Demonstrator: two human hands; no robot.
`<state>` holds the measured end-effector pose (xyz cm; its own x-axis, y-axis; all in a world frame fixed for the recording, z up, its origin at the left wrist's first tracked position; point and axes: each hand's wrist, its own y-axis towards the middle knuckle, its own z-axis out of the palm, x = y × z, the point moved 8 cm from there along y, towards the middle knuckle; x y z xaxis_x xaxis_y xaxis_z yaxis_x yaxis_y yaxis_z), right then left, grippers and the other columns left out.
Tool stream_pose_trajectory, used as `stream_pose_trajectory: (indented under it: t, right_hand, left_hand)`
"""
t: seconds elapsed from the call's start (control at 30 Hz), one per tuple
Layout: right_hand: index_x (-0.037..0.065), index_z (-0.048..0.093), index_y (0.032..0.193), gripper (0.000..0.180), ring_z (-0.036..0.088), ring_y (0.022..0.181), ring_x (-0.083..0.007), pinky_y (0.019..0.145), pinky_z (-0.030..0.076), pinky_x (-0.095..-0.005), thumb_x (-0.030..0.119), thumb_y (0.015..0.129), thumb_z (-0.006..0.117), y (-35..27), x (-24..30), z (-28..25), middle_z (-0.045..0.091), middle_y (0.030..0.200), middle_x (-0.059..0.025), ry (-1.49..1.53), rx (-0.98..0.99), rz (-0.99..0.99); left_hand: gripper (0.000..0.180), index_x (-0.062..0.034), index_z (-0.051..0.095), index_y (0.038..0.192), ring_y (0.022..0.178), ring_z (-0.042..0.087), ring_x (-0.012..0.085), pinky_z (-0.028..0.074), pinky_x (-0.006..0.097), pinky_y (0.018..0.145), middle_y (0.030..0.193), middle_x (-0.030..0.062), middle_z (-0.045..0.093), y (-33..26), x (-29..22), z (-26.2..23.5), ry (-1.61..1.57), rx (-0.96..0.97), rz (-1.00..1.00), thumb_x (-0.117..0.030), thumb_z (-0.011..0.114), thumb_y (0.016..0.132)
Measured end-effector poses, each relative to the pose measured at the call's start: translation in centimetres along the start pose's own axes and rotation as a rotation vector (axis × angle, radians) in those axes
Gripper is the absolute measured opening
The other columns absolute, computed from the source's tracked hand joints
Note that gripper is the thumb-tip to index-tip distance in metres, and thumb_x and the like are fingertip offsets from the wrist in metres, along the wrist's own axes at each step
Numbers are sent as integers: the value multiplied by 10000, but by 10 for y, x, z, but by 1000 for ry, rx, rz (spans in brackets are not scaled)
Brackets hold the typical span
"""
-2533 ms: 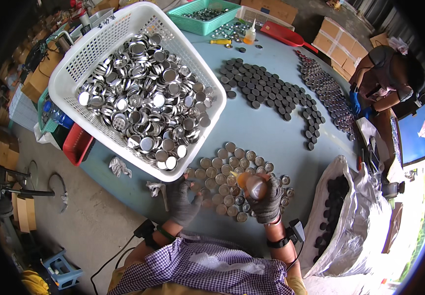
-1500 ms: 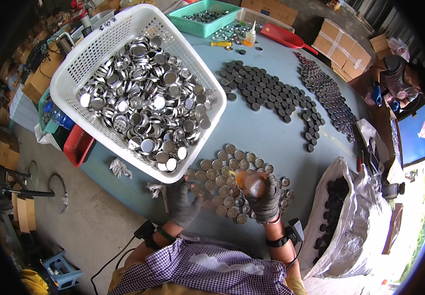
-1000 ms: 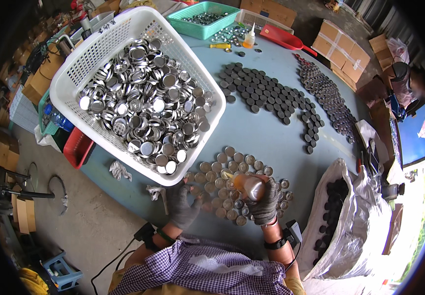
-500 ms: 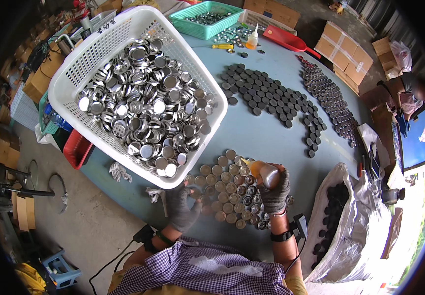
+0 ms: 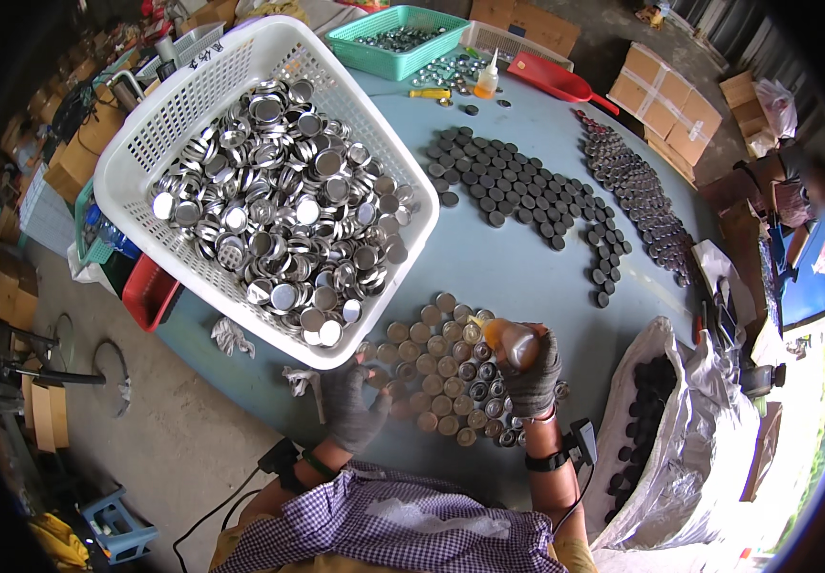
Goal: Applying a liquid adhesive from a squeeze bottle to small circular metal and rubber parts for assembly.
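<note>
My right hand (image 5: 534,378), in a dark grey glove, is wrapped round a squeeze bottle (image 5: 518,345) of amber liquid. The bottle is tilted over, its nozzle pointing left and reaching above a cluster of small round metal caps (image 5: 429,364) laid out on the table. Beside the left edge of that cluster, my gloved left hand (image 5: 353,409) rests with thumb and fingers apart, just below the near corner of a white plastic basket (image 5: 331,355). Heaps of shiny metal caps (image 5: 288,205) fill the basket. Some caps in the cluster near my right hand look darker, with rings inside.
Black round pieces (image 5: 513,181) spread across the blue-grey table (image 5: 398,100), with a band of metallic pieces (image 5: 634,191) to their right. Farther back are a green basket (image 5: 398,63), a second bottle (image 5: 486,80) and a red scoop (image 5: 551,78). A white sack (image 5: 708,420) of black pieces stands right.
The bottle in my right hand has shifted slightly, its nozzle tip now a little lower over the caps. My left hand has stayed nearly where it was.
</note>
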<state>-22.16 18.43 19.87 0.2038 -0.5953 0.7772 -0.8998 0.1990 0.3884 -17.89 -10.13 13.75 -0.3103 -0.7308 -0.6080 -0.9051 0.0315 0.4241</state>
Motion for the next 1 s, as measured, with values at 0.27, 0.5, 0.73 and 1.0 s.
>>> stream_pose_trajectory:
  t: [0.27, 0.5, 0.73, 1.0]
  right_hand:
    - [41, 561, 1054, 408, 647, 802, -242, 758, 527, -345, 175, 739, 783, -4, -1, 0, 651, 893, -110, -33, 27, -7]
    - [46, 544, 1089, 470, 648, 838, -248, 777, 528, -344, 231, 736, 792, -5, -6, 7, 649, 939, -111, 9, 36, -15]
    - [35, 530, 1107, 491, 621, 800, -261, 757, 525, -375, 226, 733, 784, 3, 0, 15, 629, 936, -106, -83, 27, -163]
    - [38, 555, 1056, 447, 624, 782, -254, 739, 527, -361, 213, 723, 795, 13, -3, 13, 632, 900, -108, -8, 51, -2]
  left_hand:
    - [380, -37, 594, 1012, 1149, 515, 365, 375, 478, 994, 1255, 178, 568, -2, 4, 4, -15, 53, -34, -150, 756, 688]
    - [376, -35, 597, 1005, 1108, 523, 346, 390, 457, 954, 1211, 181, 570, -1, 2, 3, 11, 30, -28, -131, 756, 678]
    - [441, -25, 582, 1082, 1098, 522, 345, 386, 458, 955, 1171, 164, 572, 0, 0, 3, 32, 52, 8, -143, 750, 692]
    - [390, -45, 588, 1025, 1116, 520, 340, 389, 455, 959, 1206, 163, 569, -1, 3, 3, 6, 34, -28, -142, 757, 687]
